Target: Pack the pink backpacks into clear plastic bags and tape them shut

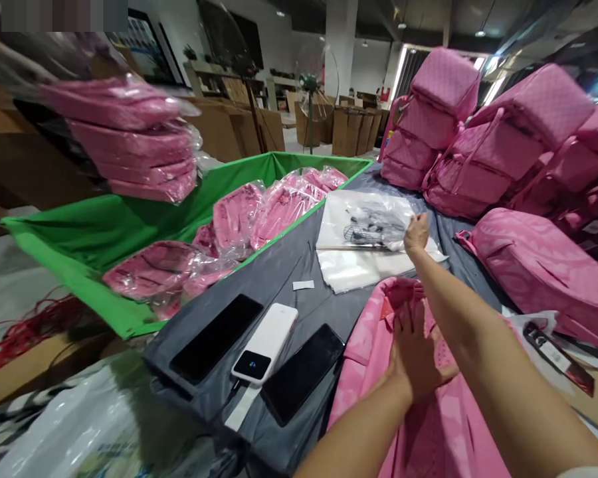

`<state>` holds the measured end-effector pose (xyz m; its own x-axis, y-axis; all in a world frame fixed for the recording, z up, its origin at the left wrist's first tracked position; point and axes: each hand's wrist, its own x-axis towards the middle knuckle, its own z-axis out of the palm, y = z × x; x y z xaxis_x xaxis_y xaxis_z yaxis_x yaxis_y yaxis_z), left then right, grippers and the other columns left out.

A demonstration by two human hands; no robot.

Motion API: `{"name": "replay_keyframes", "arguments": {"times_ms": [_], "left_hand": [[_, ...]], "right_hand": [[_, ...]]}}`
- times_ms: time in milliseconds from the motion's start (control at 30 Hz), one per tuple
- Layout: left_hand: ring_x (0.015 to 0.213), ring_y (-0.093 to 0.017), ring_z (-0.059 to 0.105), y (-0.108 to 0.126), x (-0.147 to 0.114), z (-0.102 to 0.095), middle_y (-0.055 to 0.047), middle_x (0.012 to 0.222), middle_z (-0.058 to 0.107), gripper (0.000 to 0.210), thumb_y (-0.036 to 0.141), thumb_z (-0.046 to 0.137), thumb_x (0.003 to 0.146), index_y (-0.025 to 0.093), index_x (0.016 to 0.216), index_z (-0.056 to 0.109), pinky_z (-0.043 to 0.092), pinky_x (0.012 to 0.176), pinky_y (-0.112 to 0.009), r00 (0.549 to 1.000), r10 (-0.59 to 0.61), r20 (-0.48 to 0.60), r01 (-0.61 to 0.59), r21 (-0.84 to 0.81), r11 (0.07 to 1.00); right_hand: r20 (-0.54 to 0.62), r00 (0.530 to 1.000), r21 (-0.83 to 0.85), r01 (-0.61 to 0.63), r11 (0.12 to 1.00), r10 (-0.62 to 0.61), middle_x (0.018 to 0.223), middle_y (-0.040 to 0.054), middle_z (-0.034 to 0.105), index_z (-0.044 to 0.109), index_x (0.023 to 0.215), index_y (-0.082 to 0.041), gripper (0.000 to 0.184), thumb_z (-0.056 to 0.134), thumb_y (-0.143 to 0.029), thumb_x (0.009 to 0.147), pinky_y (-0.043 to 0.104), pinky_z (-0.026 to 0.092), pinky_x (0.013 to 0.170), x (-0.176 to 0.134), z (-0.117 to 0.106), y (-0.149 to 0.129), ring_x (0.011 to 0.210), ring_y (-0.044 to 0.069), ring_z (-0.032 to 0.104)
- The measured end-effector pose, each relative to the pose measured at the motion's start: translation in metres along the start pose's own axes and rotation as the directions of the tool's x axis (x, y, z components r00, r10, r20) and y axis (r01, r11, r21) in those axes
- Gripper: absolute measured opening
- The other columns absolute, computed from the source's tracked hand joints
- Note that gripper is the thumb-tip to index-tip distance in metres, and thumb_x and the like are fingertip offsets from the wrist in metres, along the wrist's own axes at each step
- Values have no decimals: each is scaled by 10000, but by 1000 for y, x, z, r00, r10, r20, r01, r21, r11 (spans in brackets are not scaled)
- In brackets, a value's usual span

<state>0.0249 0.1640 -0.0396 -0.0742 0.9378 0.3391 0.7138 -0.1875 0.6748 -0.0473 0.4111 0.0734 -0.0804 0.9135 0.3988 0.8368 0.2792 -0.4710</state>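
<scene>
A pink patterned backpack [351, 378] lies in front of me at the table's near edge. My left hand [418, 348] rests flat on it, fingers spread and pressed to the fabric. Further forward, my right hand [417, 232] is closed at the right side of a pile of clear plastic bags [343, 265]. Its fingers pinch what looks like the top plastic bag, which has dark print on it. A second pink backpack [538, 265] lies to the right of my right forearm.
Two dark phones [216, 337] and a white power bank [266, 342] lie on the grey-covered table [294, 259] at left. Beyond is a green-lined bin [144, 219] holding wrapped pink bags. A wrapped pink stack [139, 139] is above it. Pink backpacks [508, 139] are piled at back right.
</scene>
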Motion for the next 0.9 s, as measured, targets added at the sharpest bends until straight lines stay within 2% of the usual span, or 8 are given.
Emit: {"name": "replay_keyframes", "arguments": {"times_ms": [100, 233, 400, 533, 667, 733, 800, 900], "left_hand": [[1550, -493, 202, -3, 1, 0, -134, 1734, 151, 893, 673, 680, 816, 303, 1582, 408, 232, 1199, -746, 999, 43, -24, -41, 53, 998], [1518, -389, 333, -1, 6, -6, -154, 1544, 529, 594, 462, 705, 841, 220, 1379, 631, 184, 1259, -656, 987, -6, -159, -37, -267, 963], [1155, -293, 669, 31, 15, -30, -149, 1247, 710, 622, 681, 664, 803, 202, 1199, 671, 549, 940, -440, 954, -294, -61, 95, -868, 487], [829, -200, 706, 69, 5, -54, -98, 954, 745, 716, 748, 806, 578, 177, 994, 692, 518, 669, -278, 886, -463, 41, 144, -971, 189], [655, -171, 616, 86, -29, -74, -41, 706, 685, 629, 739, 814, 431, 196, 708, 657, 498, 619, -294, 798, -600, -53, 192, -922, 337], [631, -167, 563, 75, -48, -84, -11, 612, 620, 538, 676, 815, 444, 210, 618, 610, 477, 626, -305, 816, -570, -95, 224, -857, 464], [591, -196, 542, 54, -60, -93, -15, 548, 581, 491, 689, 724, 507, 226, 573, 575, 454, 589, -338, 854, -502, -134, 344, -579, 739], [856, -393, 667, 29, -62, -104, -101, 777, 714, 606, 699, 581, 590, 226, 952, 693, 509, 648, -461, 910, -341, -234, 306, -174, 936]], "right_hand": [[-120, 948, -42, 292, 955, -295, 869, 94, 642, 527, 1128, -160, 263, 292, -253, 1059, 299, 357, 669, 24, -69, 24, 738, 221, 595], [14, 821, -145, 566, 811, -571, 724, 25, 612, 573, 996, -205, 159, 490, -341, 1003, 272, 310, 612, 2, -155, 49, 630, 185, 559], [166, 681, 73, 713, 698, -713, 800, 33, 642, 602, 868, -205, 188, 513, -308, 997, 238, 377, 651, -95, -205, 70, 696, 153, 571], [137, 748, 217, 618, 756, -650, 811, 23, 638, 612, 850, -196, 167, 568, -290, 981, 237, 384, 656, -176, -202, 89, 688, 140, 557], [184, 899, 171, 368, 914, -397, 799, 14, 651, 622, 889, -204, 123, 579, -270, 983, 248, 382, 656, -224, -188, 91, 716, 158, 592], [229, 947, 158, 195, 968, -228, 790, 4, 652, 617, 959, -209, 121, 523, -260, 1015, 246, 386, 637, -226, -185, 84, 698, 160, 601], [205, 974, 174, 55, 983, -91, 856, 14, 669, 604, 989, -204, 171, 447, -239, 1049, 240, 395, 625, -215, -185, 77, 727, 157, 619], [193, 980, 198, 12, 980, -51, 896, 17, 683, 584, 955, -210, 183, 440, -262, 1055, 235, 400, 593, -202, -188, 68, 756, 164, 640]]}}
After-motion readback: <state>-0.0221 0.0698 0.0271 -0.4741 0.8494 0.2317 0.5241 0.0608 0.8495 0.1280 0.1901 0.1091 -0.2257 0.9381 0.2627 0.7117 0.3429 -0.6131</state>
